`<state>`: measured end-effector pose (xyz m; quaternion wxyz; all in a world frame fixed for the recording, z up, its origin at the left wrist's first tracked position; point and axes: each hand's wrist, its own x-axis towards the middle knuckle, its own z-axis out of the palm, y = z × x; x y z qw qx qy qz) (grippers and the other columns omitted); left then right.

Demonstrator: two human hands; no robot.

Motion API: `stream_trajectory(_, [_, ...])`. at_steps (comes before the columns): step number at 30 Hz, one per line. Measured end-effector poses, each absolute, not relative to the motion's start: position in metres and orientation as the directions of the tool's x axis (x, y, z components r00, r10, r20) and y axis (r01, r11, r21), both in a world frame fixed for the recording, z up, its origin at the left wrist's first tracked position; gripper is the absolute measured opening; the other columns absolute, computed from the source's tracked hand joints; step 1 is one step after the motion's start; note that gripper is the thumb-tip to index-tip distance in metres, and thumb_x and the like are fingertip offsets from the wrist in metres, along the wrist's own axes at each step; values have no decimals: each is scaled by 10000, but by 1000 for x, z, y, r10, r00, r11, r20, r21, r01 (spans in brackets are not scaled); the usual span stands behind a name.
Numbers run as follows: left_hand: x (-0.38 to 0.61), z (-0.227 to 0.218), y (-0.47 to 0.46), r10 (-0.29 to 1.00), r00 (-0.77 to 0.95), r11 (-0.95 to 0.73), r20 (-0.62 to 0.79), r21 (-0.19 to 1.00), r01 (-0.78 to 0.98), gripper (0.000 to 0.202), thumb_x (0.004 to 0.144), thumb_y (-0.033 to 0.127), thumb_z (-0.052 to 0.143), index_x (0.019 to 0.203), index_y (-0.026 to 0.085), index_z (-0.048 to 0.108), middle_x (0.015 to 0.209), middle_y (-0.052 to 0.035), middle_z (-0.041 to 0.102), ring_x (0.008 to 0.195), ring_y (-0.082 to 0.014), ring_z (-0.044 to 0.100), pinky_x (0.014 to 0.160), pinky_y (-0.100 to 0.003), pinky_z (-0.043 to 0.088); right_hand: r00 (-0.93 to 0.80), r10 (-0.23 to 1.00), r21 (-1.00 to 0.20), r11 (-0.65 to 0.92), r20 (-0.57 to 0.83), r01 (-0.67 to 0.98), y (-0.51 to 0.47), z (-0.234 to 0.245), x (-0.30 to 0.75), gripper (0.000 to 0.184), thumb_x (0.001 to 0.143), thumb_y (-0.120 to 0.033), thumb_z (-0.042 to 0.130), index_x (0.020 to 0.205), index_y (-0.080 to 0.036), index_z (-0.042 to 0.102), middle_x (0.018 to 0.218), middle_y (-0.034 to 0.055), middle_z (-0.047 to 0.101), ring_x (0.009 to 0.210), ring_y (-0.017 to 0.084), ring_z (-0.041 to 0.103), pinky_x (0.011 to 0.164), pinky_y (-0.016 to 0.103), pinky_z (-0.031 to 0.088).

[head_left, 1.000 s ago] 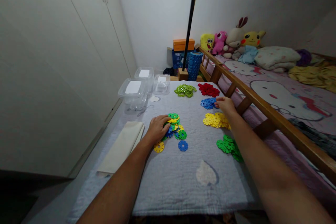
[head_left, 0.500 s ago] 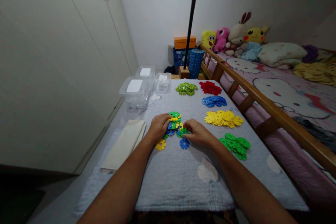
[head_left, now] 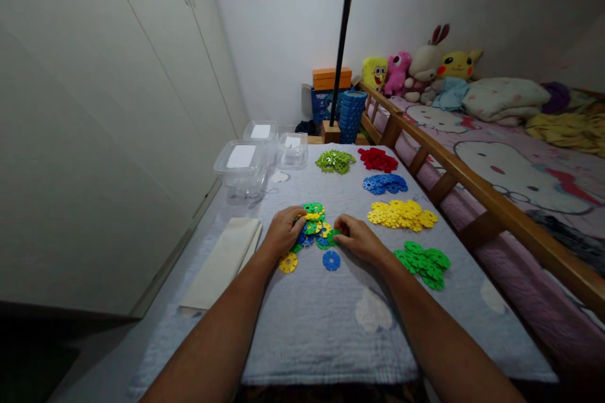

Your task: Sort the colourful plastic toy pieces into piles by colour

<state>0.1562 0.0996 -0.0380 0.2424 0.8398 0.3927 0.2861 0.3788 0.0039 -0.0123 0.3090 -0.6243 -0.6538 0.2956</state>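
A mixed pile of notched plastic discs in green, yellow and blue [head_left: 314, 227] lies mid-table. My left hand [head_left: 285, 227] rests against the pile's left side, its fingers reaching over the edge with some tips hidden. On the right side my right hand [head_left: 357, 236] is closed, thumb and fingers pinching a green disc [head_left: 334, 237]. Just below the pile lie a loose yellow disc [head_left: 288, 262] and a loose blue disc [head_left: 331, 260], apart from each other.
Sorted heaps stand right and behind: green discs [head_left: 423, 263], yellow discs [head_left: 401, 215], blue discs [head_left: 385, 184], red pieces [head_left: 378, 160], light-green pieces [head_left: 335, 162]. Clear lidded boxes [head_left: 243, 167] and a folded cream cloth [head_left: 222, 264] are left. A wooden bed rail [head_left: 444, 170] borders the right.
My right hand has shifted slightly right and turned, with the green disc drawn away from the pile's edge. My left hand stays at the pile. The camera view has moved slightly.
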Motion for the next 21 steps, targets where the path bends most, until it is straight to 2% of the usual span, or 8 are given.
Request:
stream_trajectory(6, [156,-43,103,796,521,-585,309,613,531,283,924,317,541,1118,190,704,1258,-109,706,1211,-261,629,1100,-464,462,-4,998,-860,49,55,508,5,-16,385,77,735,-212,590,808,-204,567,717,-38,552,683,133,504,640,253,373])
stream_trajectory(10, [156,-45,104,790,531,-592,307,604,533,286,916,322,546,1118,194,702,1254,-108,706,1202,-263,633,1087,-458,473,104,992,-896,20,73,443,7,-7,411,157,722,-275,614,861,-203,602,744,-22,594,713,151,562,660,265,428])
stream_trajectory(17, [157,-44,104,787,531,-598,315,603,528,289,903,317,540,1115,196,696,1235,-103,712,1191,-264,637,1080,-460,477,443,874,-855,-66,199,514,4,4,488,237,706,-373,632,865,-199,655,765,20,662,705,182,596,647,295,462])
stream_trajectory(21, [156,-45,104,786,533,-597,313,609,523,288,905,325,537,1111,201,696,1231,-99,709,1177,-259,642,1071,-457,484,513,829,-842,-101,223,530,2,-11,505,251,704,-370,626,880,-198,675,779,32,687,730,196,615,650,300,479])
